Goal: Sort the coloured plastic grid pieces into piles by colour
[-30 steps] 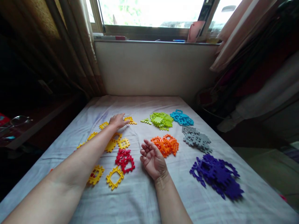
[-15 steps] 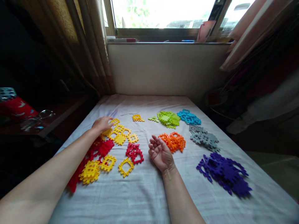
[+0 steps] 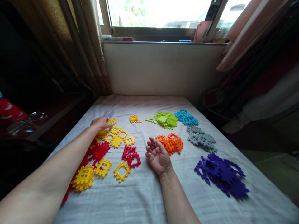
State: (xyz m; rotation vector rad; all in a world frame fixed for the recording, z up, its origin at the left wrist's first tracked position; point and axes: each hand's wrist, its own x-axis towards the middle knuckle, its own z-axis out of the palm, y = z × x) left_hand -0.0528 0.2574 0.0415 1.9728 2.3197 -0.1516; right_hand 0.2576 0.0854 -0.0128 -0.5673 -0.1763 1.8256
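My left hand [image 3: 101, 123] reaches to the far left of the bed, its fingers closed on the edge of a yellow interlocking tile [image 3: 112, 121]. More yellow tiles [image 3: 116, 142] spread just in front of it, and red tiles [image 3: 101, 150] lie partly hidden under my left forearm. My right hand [image 3: 159, 157] rests palm up with loosely curled fingers apart and nothing in it. Beside it is a heap of orange tiles [image 3: 171, 143]. A small cluster of red tiles [image 3: 131, 156] and a yellow frame tile [image 3: 122, 171] lie to its left.
Green tiles [image 3: 165, 119], blue tiles [image 3: 187, 118], grey tiles [image 3: 202, 139] and purple tiles [image 3: 221, 175] form separate heaps on the right of the sheet [image 3: 140, 199]. Glasses [image 3: 36, 116] lie on a side table at left. A low wall [image 3: 149, 68] stands behind.
The whole view has shifted slightly, so the tiles appear a little further left. Both hands keep nearly the same places among the tiles.
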